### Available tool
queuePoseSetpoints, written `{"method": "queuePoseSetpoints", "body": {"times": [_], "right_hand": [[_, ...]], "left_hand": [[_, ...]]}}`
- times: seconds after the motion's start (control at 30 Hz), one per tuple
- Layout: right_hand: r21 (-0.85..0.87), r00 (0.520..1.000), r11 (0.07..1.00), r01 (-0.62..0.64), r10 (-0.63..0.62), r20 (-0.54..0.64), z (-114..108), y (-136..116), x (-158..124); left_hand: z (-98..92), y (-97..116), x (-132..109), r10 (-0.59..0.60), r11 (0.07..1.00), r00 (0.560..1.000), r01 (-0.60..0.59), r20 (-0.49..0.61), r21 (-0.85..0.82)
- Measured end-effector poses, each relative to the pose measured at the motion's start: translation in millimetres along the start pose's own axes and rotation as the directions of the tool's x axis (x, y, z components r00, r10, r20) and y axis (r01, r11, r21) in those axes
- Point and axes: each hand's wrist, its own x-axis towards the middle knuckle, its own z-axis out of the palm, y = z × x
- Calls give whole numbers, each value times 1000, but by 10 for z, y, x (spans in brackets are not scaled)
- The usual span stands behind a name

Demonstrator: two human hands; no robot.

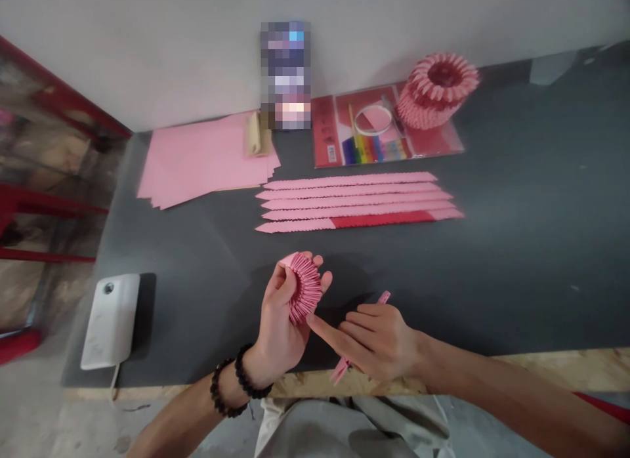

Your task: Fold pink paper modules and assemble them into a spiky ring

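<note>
My left hand (281, 320) is closed around a curved row of folded pink paper pieces (304, 289), held above the near edge of the dark table (516, 235). My right hand (374, 338) holds a long pink paper strip (361, 333) under its curled fingers, while its index finger points at the lower end of the curved row. Beyond my hands lie several long strips of stacked pink pieces (354, 202), one partly red.
A stack of pink paper sheets (201, 159) lies at the back left. A packet of coloured paper (384, 126) carries a tape ring and a round pink-and-red paper model (436, 90). A white device (111, 320) sits at the table's left edge. A blurred box (285, 74) stands against the wall.
</note>
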Motion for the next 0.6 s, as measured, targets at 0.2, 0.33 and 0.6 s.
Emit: {"method": "queuePoseSetpoints", "body": {"times": [0.2,0.33,0.6], "right_hand": [[37,997,997,-72,71,12,10,11,-28],[84,995,991,-104,104,11,36,-3,-57],[55,995,994,-97,98,-16,-6,25,-50]], "left_hand": [[53,40,-33,-24,999,1000,25,10,-39],[56,55,-41,-81,995,996,82,26,-59],[47,63,-50,-100,991,995,102,30,-87]]}}
